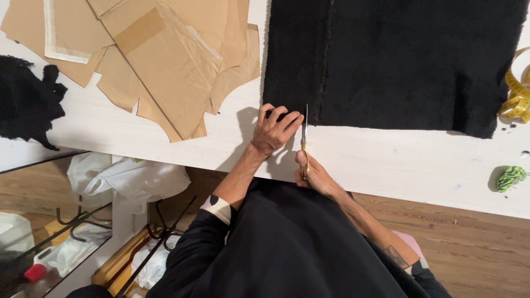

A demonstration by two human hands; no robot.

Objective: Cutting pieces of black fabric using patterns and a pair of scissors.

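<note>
A large piece of thick black fabric (pixel 397 60) lies flat on the white table (pixel 397 160). My left hand (pixel 274 131) presses down on the fabric's near left corner, fingers bent. My right hand (pixel 309 174) holds a pair of scissors (pixel 305 132) with gold handles. The blades point away from me and meet the fabric's near edge just right of my left hand. A faint line runs up the fabric from the blade tips.
Brown paper pattern pieces (pixel 154 55) overlap at the table's far left. A black fabric scrap (pixel 25 102) lies at the left edge. A yellow tape measure (pixel 517 96) and a green striped object (pixel 510 177) sit at the right. White plastic bags (pixel 127 179) and hangers (pixel 160 232) lie on the wooden floor.
</note>
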